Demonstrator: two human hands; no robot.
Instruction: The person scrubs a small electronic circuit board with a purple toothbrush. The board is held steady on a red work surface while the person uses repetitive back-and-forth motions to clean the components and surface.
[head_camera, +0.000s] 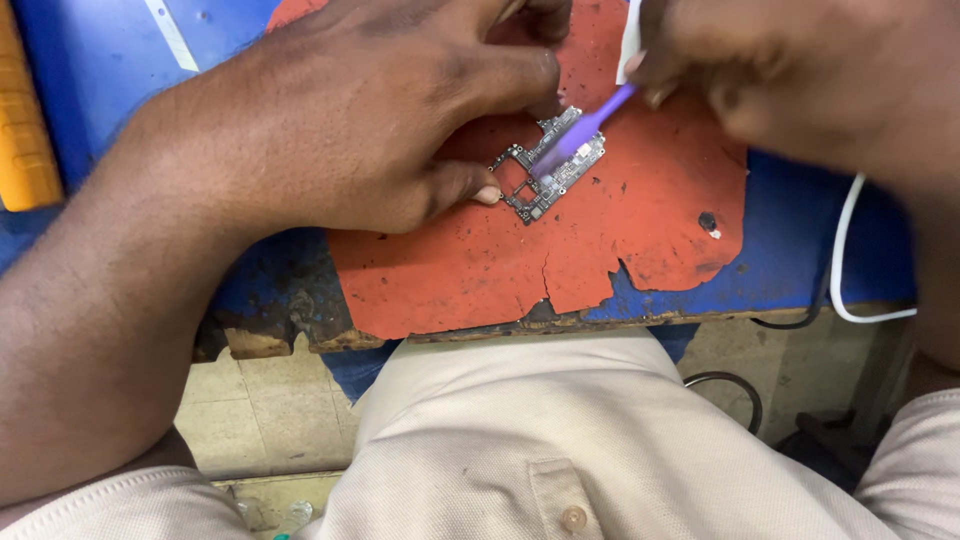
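A beige collared shirt with a small button fills the bottom of the view, above a tiled floor and a black cable looping near the person's lap. Just beyond, the worn, chipped front edge of a blue workbench carries a ragged red-orange mat, cracked near its front edge.

On the mat lies a small bare circuit board, dark with silver shielding, set at a slant. The left hand reaches in from the left and pins the board down, thumb tip touching its near left corner and a fingertip pressing its far end; the fingers are closed against the board rather than wrapped around it. The right hand comes in from the upper right, fingers pinched shut on the handle of a purple brush, whose blurred head rests on the middle of the board.

A white cable curves down the right side of the bench, passing under the right wrist. At the far left edge sits a yellow-orange object, only partly in view.
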